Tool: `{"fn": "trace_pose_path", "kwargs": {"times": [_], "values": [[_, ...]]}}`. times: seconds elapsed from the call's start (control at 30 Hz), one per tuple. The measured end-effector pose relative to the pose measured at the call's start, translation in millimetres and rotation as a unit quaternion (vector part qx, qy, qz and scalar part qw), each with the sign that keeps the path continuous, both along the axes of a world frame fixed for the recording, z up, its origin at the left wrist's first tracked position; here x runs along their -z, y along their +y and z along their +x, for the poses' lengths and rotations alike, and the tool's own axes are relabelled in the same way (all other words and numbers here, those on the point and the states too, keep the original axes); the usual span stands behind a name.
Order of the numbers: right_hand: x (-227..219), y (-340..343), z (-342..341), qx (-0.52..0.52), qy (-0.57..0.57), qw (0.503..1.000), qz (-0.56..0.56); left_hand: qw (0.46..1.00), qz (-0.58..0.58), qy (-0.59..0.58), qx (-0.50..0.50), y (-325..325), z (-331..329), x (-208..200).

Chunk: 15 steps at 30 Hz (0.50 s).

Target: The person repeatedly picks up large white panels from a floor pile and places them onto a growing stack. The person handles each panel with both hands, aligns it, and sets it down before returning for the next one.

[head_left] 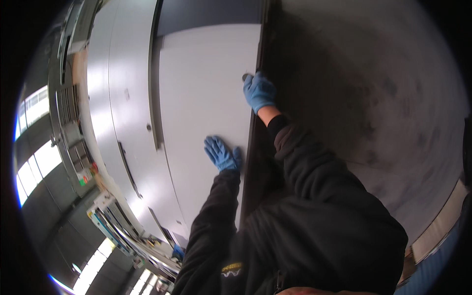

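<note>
My left hand (221, 153), in a blue glove, lies flat on a large smooth light-grey panel (206, 93), fingers stretched out and thumb apart. Farther up, at the panel's right edge, is my right hand (259, 92), also in a blue glove. Its fingers are curled closed. A small dark rounded piece (246, 76) shows at the fingertips against the panel. Whether it is a handle fixed to the panel or a loose tool, I cannot make out. A dark strip runs along the panel's edge beneath my right wrist.
More light-grey panels (130, 93) stand to the left, one with a small dark round fitting (149, 127). A dark grey panel (209, 12) borders the far end. On the right spreads a stained grey floor (393, 98). Racks with long stock (115, 226) and bright windows (39, 167) lie far left.
</note>
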State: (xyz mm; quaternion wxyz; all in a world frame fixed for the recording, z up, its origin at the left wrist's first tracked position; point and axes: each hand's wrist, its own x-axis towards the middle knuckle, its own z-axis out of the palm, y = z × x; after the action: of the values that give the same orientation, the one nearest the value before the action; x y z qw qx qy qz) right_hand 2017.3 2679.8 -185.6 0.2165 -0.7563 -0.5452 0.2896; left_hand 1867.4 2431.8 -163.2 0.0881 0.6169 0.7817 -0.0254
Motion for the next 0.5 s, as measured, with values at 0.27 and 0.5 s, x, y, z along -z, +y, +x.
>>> {"fn": "trace_pose_path", "kwargs": {"times": [0.27,0.5], "values": [[3.5,5.4,3.8,-0.038,-0.024,0.997,-0.055,0.998,-0.049,-0.048,0.005,-146.1,4.0,-22.9],[9.0,10.9,4.9,-0.075,-0.072,0.993,-0.054,1.000,0.022,0.017,0.010,-269.8,-7.5,0.8]]}}
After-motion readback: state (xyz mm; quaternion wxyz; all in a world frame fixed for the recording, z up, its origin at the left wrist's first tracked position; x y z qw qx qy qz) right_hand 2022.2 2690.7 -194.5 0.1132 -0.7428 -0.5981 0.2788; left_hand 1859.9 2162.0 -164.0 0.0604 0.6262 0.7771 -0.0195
